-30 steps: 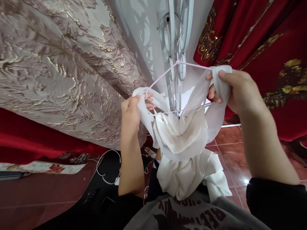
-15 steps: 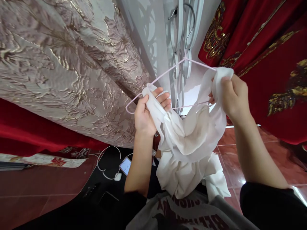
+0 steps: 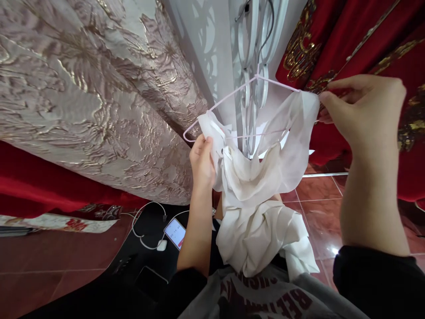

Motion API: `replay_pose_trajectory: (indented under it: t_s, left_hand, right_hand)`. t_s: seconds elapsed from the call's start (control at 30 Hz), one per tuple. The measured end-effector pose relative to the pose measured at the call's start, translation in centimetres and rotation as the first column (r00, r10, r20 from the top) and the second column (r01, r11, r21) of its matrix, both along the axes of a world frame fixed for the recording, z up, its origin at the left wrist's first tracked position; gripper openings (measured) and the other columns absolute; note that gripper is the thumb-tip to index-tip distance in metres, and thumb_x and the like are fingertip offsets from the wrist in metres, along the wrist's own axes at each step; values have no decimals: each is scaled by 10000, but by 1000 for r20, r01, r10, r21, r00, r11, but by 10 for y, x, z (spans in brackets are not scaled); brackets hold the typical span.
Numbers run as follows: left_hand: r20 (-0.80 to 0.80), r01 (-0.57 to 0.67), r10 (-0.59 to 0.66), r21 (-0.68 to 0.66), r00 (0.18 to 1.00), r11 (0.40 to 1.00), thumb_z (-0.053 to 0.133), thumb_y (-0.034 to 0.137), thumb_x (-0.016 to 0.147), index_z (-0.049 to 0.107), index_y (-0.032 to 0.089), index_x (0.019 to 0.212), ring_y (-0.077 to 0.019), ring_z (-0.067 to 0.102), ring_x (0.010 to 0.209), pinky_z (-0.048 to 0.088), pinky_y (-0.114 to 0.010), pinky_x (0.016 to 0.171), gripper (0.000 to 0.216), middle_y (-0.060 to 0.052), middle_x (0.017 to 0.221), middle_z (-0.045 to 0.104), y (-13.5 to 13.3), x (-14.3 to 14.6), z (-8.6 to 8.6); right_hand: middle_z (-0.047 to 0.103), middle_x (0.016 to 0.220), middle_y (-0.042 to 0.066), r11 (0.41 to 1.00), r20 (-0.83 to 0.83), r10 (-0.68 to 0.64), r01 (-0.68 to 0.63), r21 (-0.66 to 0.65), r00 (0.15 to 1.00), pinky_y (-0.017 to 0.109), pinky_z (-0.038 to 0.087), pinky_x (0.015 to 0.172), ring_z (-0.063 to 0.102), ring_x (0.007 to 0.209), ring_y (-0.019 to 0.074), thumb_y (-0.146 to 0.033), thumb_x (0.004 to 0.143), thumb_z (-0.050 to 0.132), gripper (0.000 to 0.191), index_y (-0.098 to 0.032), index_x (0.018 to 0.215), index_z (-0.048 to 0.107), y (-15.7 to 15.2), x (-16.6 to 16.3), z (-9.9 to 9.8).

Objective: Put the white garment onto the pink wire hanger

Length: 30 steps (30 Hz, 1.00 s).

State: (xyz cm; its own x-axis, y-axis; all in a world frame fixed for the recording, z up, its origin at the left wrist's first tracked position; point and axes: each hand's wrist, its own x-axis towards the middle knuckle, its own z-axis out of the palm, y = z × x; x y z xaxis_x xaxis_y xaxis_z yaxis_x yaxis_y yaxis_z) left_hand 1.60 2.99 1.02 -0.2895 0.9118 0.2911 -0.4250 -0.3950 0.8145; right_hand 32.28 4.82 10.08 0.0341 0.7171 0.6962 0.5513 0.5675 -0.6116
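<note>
A white sheer garment (image 3: 250, 177) hangs over a thin pale pink clothes hanger (image 3: 232, 92), its lower part bunched over my lap. My left hand (image 3: 202, 161) is closed on the garment's left shoulder, just below the hanger's left end, which sticks out of the cloth. At the right shoulder, my right hand (image 3: 360, 106) has thumb and fingers pinched together where the hanger's right end lies; the fingers hide that end. The hanger's hook points up toward the metal rack (image 3: 247, 48).
Pink-gold embossed fabric (image 3: 99, 97) hangs at left, red cloth with gold embroidery (image 3: 332, 57) at right. On a black seat (image 3: 149, 261) beside me lie a lit phone (image 3: 175, 232), a white cable (image 3: 135, 226) and a white charger (image 3: 162, 245). The floor (image 3: 318, 217) is red tile.
My right hand has moved right and up, off the cloth to the hanger's end. My left fingers, spread inside the shoulder before, are now closed on it. The right shoulder lies over the hanger.
</note>
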Motion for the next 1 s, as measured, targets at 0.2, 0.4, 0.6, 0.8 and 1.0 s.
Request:
replay_pose_trajectory:
  t_s: [0.2, 0.4, 0.6, 0.8, 1.0]
  left_hand:
    - [-72, -43, 44, 23, 996, 999, 751, 386, 880, 786, 200, 980, -187, 740, 882, 591, -326, 892, 215, -53, 919, 775, 7, 2, 9]
    - [76, 142, -135, -99, 988, 985, 710, 366, 923, 725, 159, 845, -106, 572, 595, 556, -253, 701, 222, 18, 629, 525, -9, 4, 34]
    - [244, 147, -119, -100, 963, 984, 543, 312, 1028, 648, 229, 840, -138, 500, 569, 559, -291, 704, 231, 6, 607, 476, -26, -39, 57]
    - [256, -289, 332, -190, 908, 938, 660, 200, 922, 702, 212, 1066, -131, 673, 784, 517, -296, 987, 150, 14, 743, 655, -47, -47, -18]
    - [266, 110, -53, -206, 963, 972, 794, 278, 808, 702, 181, 1151, -278, 658, 1254, 458, -434, 1151, 369, -138, 1283, 715, -54, 11, -32]
  right_hand:
    - [640, 791, 40, 983, 25, -74, 69, 169, 997, 351, 495, 704, 604, 716, 170, -381, 983, 592, 190, -241, 999, 720, -15, -54, -23]
    - [733, 957, 56, 978, 303, 197, -208, 5, 932, 375, 494, 847, 662, 911, 202, -295, 997, 537, 192, -213, 1008, 710, -2, -113, -86]
    - [732, 859, 21, 989, 230, 98, -122, 90, 968, 371, 440, 856, 639, 837, 182, -276, 987, 555, 166, -220, 924, 699, -3, -115, -107]
    - [730, 875, 37, 992, 203, 66, -86, 92, 977, 388, 443, 843, 632, 845, 199, -269, 975, 562, 151, -223, 929, 697, -16, -113, -109]
    - [751, 1003, 47, 977, 172, 105, -134, 166, 979, 404, 484, 864, 668, 912, 199, -178, 968, 541, 208, -240, 1091, 697, -28, -128, -118]
